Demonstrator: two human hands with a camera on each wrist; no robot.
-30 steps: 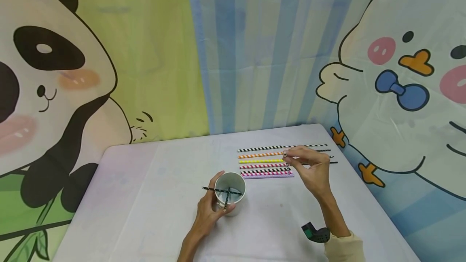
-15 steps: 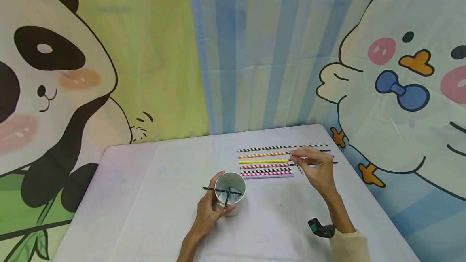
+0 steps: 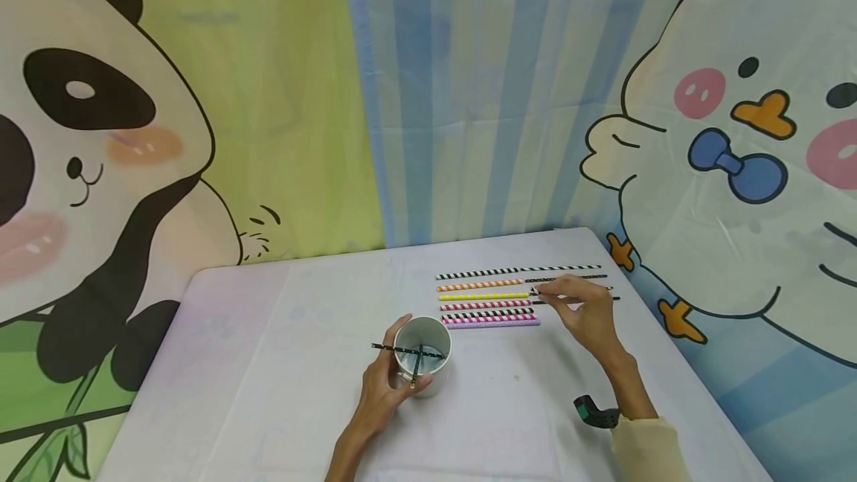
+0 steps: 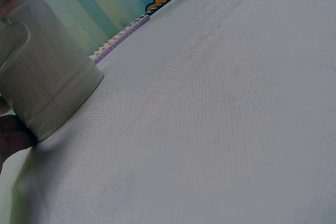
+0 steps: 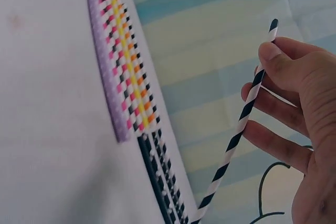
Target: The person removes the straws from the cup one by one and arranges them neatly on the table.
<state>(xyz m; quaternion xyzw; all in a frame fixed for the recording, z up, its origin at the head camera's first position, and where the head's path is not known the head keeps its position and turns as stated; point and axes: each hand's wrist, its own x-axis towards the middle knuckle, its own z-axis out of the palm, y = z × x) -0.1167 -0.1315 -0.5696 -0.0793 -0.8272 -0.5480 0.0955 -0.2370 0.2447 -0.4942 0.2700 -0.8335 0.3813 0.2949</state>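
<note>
My left hand (image 3: 380, 391) holds a white mug (image 3: 438, 384), thumb and fingers spread round its sides. Two black straws with pale specks (image 3: 408, 351) lean inside the mug, crossing each other. In the left wrist view, the mug (image 4: 55, 72) appears close up with its handle toward the fingers. Over the row of straws, my right hand (image 3: 581, 309) pinches a black-and-white striped straw (image 5: 229, 153) near one end, between thumb and index finger. The right wrist view shows most of that straw slanting down past the other fingers; the head view shows only its tip.
Paper straws lie side by side on the white table (image 3: 301, 407): purple (image 3: 495, 324), yellow (image 3: 483, 296), orange (image 3: 478, 286), pink and black striped. Black patterned straws (image 5: 157, 174) continue the row to the right. Printed curtains (image 3: 462, 95) stand behind.
My right hand has shifted right and slightly toward me with the striped straw, whose lower length is now out of sight in the head view. My left hand and the mug stay put.
</note>
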